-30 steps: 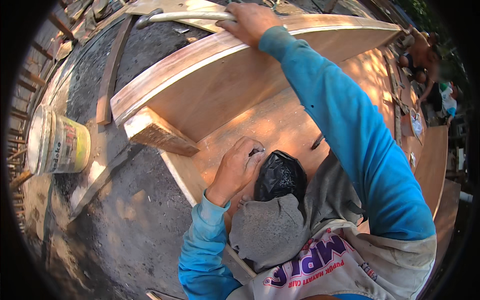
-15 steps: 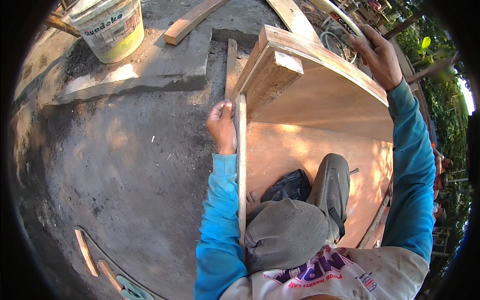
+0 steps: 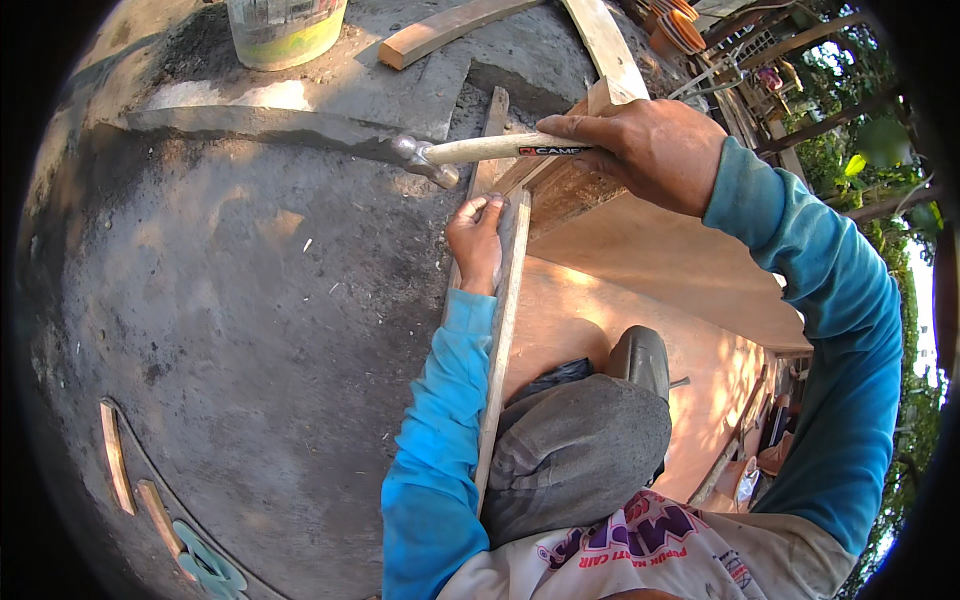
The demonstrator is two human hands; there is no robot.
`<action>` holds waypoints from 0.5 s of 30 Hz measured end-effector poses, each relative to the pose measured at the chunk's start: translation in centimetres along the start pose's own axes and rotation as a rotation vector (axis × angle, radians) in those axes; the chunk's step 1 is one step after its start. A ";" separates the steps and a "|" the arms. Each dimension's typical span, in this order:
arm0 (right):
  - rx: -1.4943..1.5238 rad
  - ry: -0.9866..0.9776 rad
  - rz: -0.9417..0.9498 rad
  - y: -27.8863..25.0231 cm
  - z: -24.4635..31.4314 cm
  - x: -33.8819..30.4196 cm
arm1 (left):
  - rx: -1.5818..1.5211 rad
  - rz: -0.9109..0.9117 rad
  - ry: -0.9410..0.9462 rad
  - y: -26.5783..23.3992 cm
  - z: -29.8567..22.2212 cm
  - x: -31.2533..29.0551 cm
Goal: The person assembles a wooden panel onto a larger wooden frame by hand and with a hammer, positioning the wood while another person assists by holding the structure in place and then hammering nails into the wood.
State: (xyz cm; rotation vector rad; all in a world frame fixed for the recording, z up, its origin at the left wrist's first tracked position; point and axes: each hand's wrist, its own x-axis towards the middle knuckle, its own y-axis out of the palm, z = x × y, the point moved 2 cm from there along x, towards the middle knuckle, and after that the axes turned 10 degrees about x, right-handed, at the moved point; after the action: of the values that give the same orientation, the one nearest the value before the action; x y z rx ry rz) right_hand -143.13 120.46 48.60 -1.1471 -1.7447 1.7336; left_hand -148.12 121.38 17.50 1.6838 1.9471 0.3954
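Observation:
A hammer [image 3: 480,150] with a pale wooden handle and a metal head is gripped in my right hand [image 3: 650,150]. Its head hangs left of the wooden frame's corner, just above my left hand [image 3: 475,245]. That hand's thumb and fingertips are pinched together against the outer side of the upright wooden edge [image 3: 507,310]. Whatever they hold, if anything, is too small to make out. Beneath the hammer handle is a wood block [image 3: 575,195] at the corner, partly covered by my right hand. The plywood panel [image 3: 560,290] lies under my bent leg.
Across the far side run a raised concrete ledge [image 3: 260,125], a white and yellow bucket [image 3: 290,45] and a timber piece [image 3: 440,35]. Wood strips [image 3: 117,455] and a green sandal [image 3: 210,565] lie at lower left. A black plastic bag [image 3: 550,378] sits by my leg.
My right hand has swung the hammer down and left from the upper right, bringing its head near my left hand. The left hand stays pinched at the wooden edge. The view has shifted slightly.

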 end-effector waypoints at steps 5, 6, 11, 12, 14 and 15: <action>-0.152 0.040 0.157 0.6 -0.5 2.0 | 0.112 0.003 0.008 -0.1 0.5 0.0; -0.175 0.025 0.174 0.5 -0.5 2.5 | 0.112 -0.013 0.033 -0.3 0.5 0.1; -0.143 -0.002 0.052 -1.8 1.3 2.8 | 0.250 -0.056 0.056 -0.6 0.3 0.1; -0.127 -0.009 0.000 -1.8 1.6 2.6 | 0.250 -0.055 0.066 -0.5 0.1 0.0; -0.118 -0.035 -0.047 -1.7 1.6 2.5 | 0.128 -0.047 0.025 -0.3 0.4 0.1; -0.125 -0.053 -0.043 -1.7 1.4 2.5 | 0.069 -0.044 0.007 -0.2 0.5 0.3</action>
State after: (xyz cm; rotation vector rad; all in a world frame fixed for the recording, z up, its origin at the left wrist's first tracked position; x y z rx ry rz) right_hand -146.04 121.74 49.41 -1.1158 -1.9192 1.6640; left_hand -148.05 121.53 16.92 1.6804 2.0208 0.3221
